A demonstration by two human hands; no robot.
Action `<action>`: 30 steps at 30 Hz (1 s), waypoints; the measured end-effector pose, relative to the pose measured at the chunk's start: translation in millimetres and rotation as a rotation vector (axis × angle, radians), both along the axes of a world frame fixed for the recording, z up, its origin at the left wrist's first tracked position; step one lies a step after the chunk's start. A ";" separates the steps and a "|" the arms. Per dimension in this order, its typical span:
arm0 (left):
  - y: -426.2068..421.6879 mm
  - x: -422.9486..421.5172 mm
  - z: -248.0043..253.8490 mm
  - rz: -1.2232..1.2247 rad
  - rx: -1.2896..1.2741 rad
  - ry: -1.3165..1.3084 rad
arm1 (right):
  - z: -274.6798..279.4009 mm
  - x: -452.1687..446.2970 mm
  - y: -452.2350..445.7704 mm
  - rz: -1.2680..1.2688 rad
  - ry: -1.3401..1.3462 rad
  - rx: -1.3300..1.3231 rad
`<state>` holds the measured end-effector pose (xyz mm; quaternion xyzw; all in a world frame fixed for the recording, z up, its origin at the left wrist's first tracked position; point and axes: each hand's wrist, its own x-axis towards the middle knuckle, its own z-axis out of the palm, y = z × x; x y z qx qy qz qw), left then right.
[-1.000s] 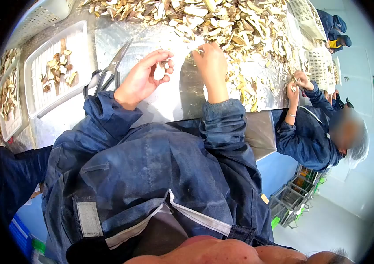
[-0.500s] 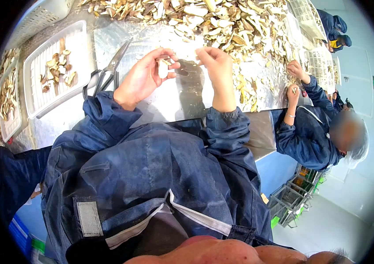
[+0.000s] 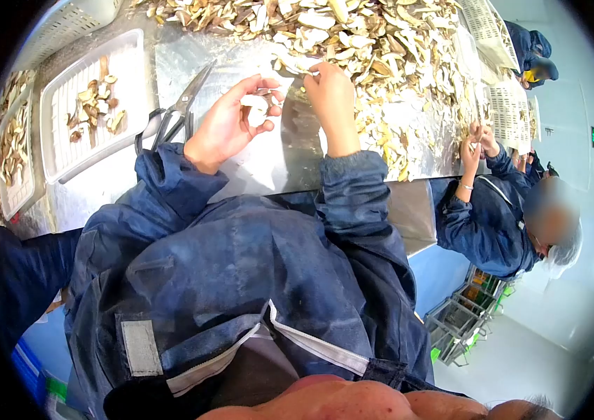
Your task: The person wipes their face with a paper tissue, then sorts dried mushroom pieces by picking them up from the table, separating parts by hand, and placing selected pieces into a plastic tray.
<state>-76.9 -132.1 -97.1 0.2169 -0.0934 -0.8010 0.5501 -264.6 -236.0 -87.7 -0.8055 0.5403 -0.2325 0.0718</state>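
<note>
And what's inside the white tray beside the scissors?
Brown and pale slices lie in the tray, on its ribbed bottom; whatever the slices cover can't be seen.

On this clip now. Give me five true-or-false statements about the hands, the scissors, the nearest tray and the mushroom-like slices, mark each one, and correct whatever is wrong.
1. The left hand holds a pale slice. True.
2. The scissors lie between the left hand and the nearest white tray. True.
3. The nearest white tray is filled to its rim. False: it holds only a small cluster of slices, with bare floor around it.
4. The two hands are clasped together. False: a gap separates them, with the right hand close to the pile of slices.
5. Most of the pile of slices lies beyond the hands, toward the top of the picture. True.
</note>
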 end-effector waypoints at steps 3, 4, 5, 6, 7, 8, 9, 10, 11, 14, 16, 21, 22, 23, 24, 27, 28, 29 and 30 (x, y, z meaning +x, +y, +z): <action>-0.5 -2.6 -1.5 0.049 0.021 -0.036 | 29.3 0.6 23.6 -0.147 -0.162 0.301; -0.5 -3.2 -2.1 0.069 0.035 -0.037 | 21.3 -6.2 21.8 -0.157 -0.237 0.280; -0.1 -2.8 -2.8 0.093 0.047 -0.039 | 23.5 -8.7 22.0 -0.163 -0.269 0.319; -1.5 -2.6 -4.5 0.101 0.042 -0.018 | 27.4 -10.6 23.2 -0.167 -0.301 0.358; -1.3 -2.5 -4.2 0.114 0.038 -0.025 | 31.0 -11.2 24.6 -0.170 -0.333 0.396; -0.7 -2.3 -1.7 0.128 0.032 -0.032 | 33.4 -10.7 26.1 -0.158 -0.364 0.409; -0.5 -2.4 0.4 0.141 0.028 -0.040 | 35.3 -9.5 28.1 -0.147 -0.397 0.422; -0.8 -2.3 -0.2 0.129 0.014 -0.037 | 37.7 -7.9 30.3 -0.136 -0.429 0.435; -1.5 -1.6 -1.6 0.117 0.000 -0.035 | 41.0 -5.5 33.3 -0.123 -0.453 0.436; -1.0 -3.8 2.9 0.066 0.006 -0.015 | 49.0 3.7 45.8 -0.081 -0.531 0.441; -1.1 -5.8 4.3 0.035 0.008 0.004 | 56.2 12.1 56.2 -0.065 -0.494 0.397; 0.1 -7.3 4.7 0.032 0.003 -0.007 | 50.2 21.6 61.6 -0.045 -0.289 0.134; 0.4 -6.9 6.1 0.028 0.008 -0.014 | 47.8 21.1 61.6 -0.058 -0.297 0.163; 1.3 -6.4 7.8 0.025 0.015 -0.021 | 46.0 20.0 61.5 -0.071 -0.305 0.193; 2.5 -5.7 8.4 0.021 0.023 -0.028 | 44.7 18.8 61.8 -0.086 -0.313 0.226; -0.5 0.6 -11.2 0.098 -0.031 -0.062 | 47.2 12.4 59.7 -0.121 -0.384 0.263; -1.4 2.2 -13.8 0.110 -0.025 -0.061 | 52.4 10.4 58.5 -0.122 -0.421 0.337; -2.1 3.1 -14.9 0.121 -0.019 -0.061 | 57.0 11.6 59.2 -0.055 -0.523 0.424; -2.5 2.6 -9.7 0.131 -0.013 -0.060 | 65.3 15.5 61.5 0.013 -0.626 0.510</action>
